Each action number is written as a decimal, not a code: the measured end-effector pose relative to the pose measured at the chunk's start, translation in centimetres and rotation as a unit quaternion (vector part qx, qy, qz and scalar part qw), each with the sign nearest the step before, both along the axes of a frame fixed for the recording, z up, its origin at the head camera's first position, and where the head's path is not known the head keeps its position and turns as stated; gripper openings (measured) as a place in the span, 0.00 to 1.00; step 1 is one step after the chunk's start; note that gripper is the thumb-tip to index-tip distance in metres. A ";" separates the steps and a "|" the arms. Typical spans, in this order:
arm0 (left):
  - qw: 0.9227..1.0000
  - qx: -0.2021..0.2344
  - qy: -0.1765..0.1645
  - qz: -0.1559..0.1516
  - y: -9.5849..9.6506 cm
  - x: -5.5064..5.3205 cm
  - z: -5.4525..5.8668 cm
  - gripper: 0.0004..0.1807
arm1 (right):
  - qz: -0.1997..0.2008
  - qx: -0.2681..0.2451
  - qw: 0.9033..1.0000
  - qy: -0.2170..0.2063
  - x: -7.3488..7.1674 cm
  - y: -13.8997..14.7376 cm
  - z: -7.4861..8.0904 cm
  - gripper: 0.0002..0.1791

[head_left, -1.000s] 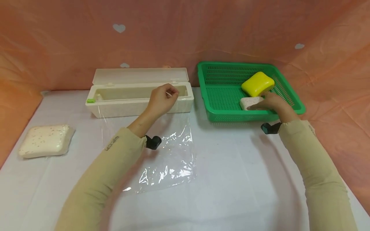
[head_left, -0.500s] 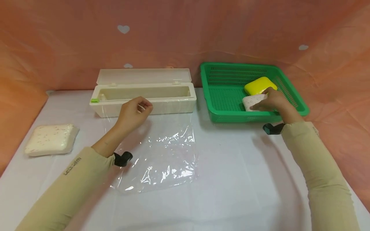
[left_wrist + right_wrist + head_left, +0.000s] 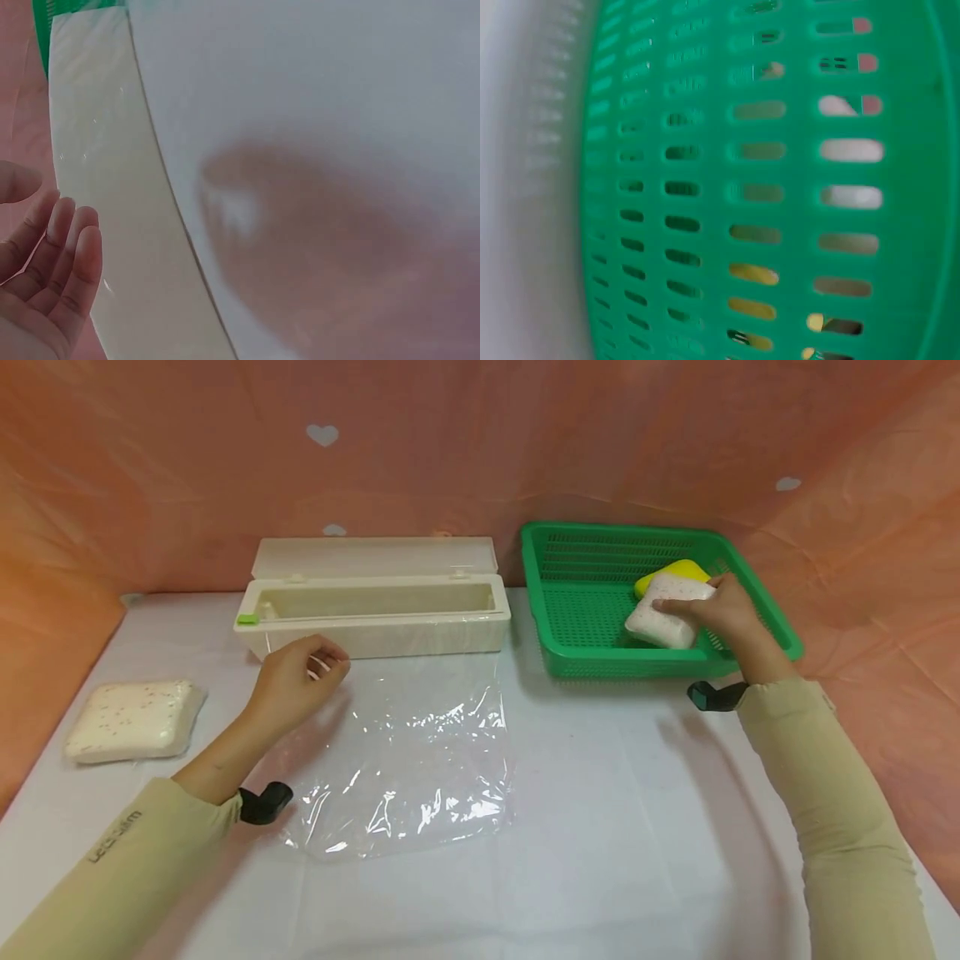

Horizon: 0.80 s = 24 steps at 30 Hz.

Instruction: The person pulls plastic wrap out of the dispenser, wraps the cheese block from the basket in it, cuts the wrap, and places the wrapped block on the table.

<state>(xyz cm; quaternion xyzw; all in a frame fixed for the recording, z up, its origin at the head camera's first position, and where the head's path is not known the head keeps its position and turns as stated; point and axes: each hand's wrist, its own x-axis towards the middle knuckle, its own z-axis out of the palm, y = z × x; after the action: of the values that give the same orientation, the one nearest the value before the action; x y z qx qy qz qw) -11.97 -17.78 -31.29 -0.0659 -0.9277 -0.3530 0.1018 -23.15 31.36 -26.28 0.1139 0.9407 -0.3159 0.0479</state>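
Note:
In the head view my right hand (image 3: 723, 610) grips a white speckled sponge (image 3: 667, 610) with the thumb across its top, tilted up inside the green basket (image 3: 600, 662). Behind it a yellow sponge (image 3: 684, 568) is partly covered. My left hand (image 3: 296, 681) hovers over the left part of a clear sheet of cling film (image 3: 420, 760), its fingers loosely bent and nothing in them. The film runs from a white cling film dispenser (image 3: 382, 639) with its lid up. The left wrist view shows the left fingers (image 3: 86, 255) apart from the dispenser.
A speckled white block (image 3: 131, 720), apparently wrapped in film, lies at the far left of the white table (image 3: 600, 860). A green slide cutter (image 3: 247, 620) sits at the dispenser's left end. In the right wrist view the basket's slotted wall (image 3: 720, 172) blocks the hand.
My left hand has drawn back from the dispenser's edge, leftward and toward me. My right hand has lifted and tilted the speckled sponge, which now covers more of the yellow one.

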 end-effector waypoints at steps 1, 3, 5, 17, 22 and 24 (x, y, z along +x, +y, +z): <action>1.000 -0.001 0.002 0.001 -0.3 0.2 -0.1 0.07 | -0.008 -0.013 1.000 0.007 0.0 -0.1 0.0 0.47; 1.000 -0.005 0.006 0.005 -0.8 0.5 -0.2 0.08 | -0.019 -0.037 0.999 0.011 0.0 -0.3 0.1 0.43; 1.000 -0.011 0.014 0.011 -1.3 0.8 -0.3 0.08 | -0.025 -0.070 0.997 0.010 0.1 -0.6 0.2 0.43; 0.989 -0.010 -0.023 0.145 -3.3 2.9 -1.2 0.20 | 0.003 -0.191 0.979 0.070 1.2 -3.8 1.2 0.38; 0.985 0.019 -0.096 0.139 -4.2 2.9 -1.4 0.32 | 0.025 -0.260 0.963 0.064 1.7 -5.7 1.6 0.40; 0.982 0.025 -0.141 0.120 -4.6 2.9 -1.6 0.36 | 0.023 -0.300 0.952 0.057 2.0 -6.5 1.7 0.39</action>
<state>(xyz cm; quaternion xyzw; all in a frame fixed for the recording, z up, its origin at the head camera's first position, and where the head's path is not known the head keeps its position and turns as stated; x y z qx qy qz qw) -9.07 -22.33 -32.93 0.0993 -0.9250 -0.3666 0.0130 -21.20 24.89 -24.60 0.0547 0.8059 -0.5885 0.0338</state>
